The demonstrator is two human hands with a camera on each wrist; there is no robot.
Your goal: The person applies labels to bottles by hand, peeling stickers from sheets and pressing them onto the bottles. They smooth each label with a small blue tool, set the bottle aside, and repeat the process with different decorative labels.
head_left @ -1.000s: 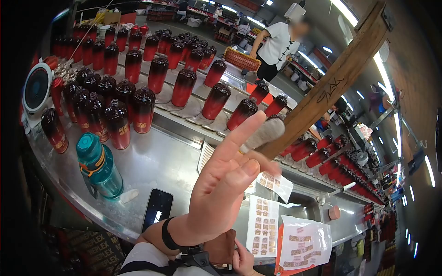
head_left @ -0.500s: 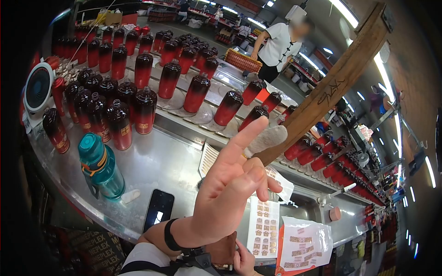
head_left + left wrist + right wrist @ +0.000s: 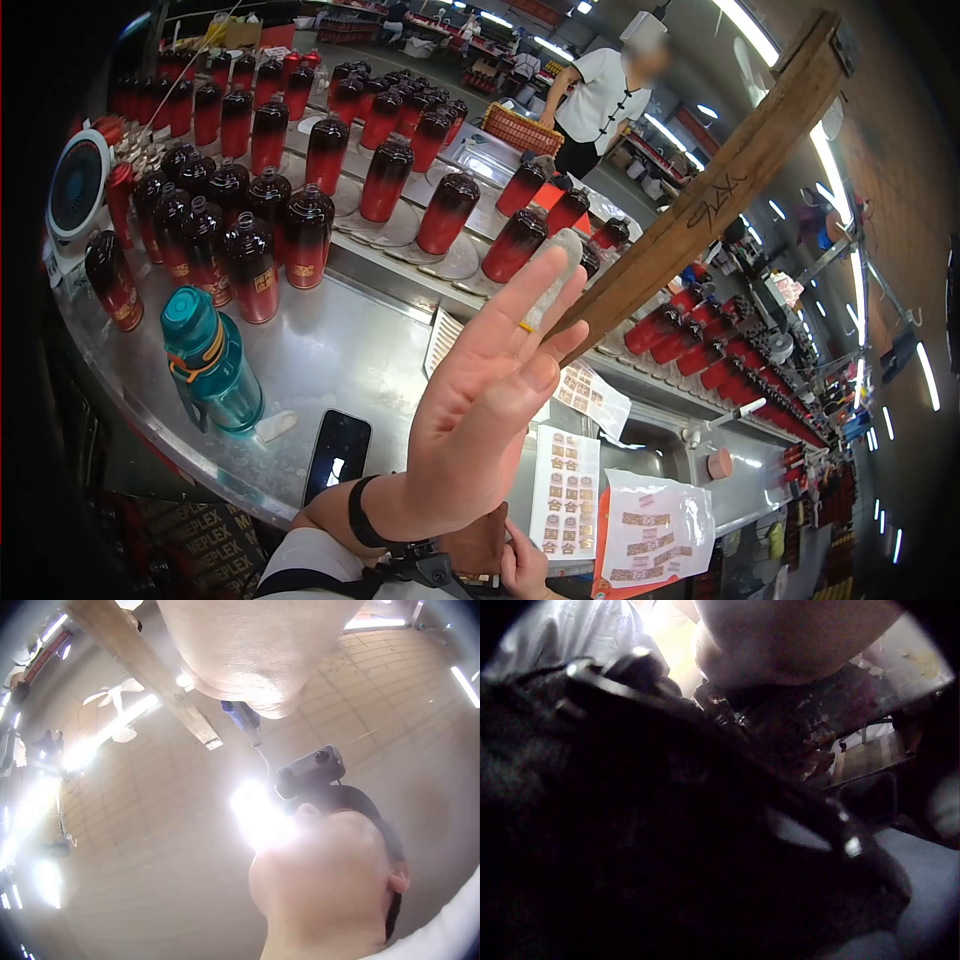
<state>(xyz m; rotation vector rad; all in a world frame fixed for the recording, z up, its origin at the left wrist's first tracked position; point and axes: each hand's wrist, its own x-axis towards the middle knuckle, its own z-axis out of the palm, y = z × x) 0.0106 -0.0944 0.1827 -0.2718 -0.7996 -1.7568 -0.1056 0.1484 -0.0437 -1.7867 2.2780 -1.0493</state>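
A long workshop runs back under strip lights, and the steel table (image 3: 310,375) in front holds the work. At the far left stands a round fan (image 3: 78,188); below the table, lettered fabric (image 3: 205,530) shows "NEPLEX". Next comes a teal flask (image 3: 232,385), just in front of red-and-black bottles (image 3: 252,280) whose gold characters I can't make out. A phone (image 3: 338,450) lies farther along, beside the raised left hand (image 3: 475,415), its fingers stretched out, with a pale finger cover (image 3: 570,243) behind the fingertips. Lower down, the right hand (image 3: 525,568) sits beside a brown object (image 3: 476,548); I cannot tell whether it grips anything. Just right of the hands lies a label sheet (image 3: 571,492), 台 among its gold characters, then a sheet of banded labels (image 3: 652,525). 1 slanting wooden beam (image 3: 690,225) carries an illegible scrawl.
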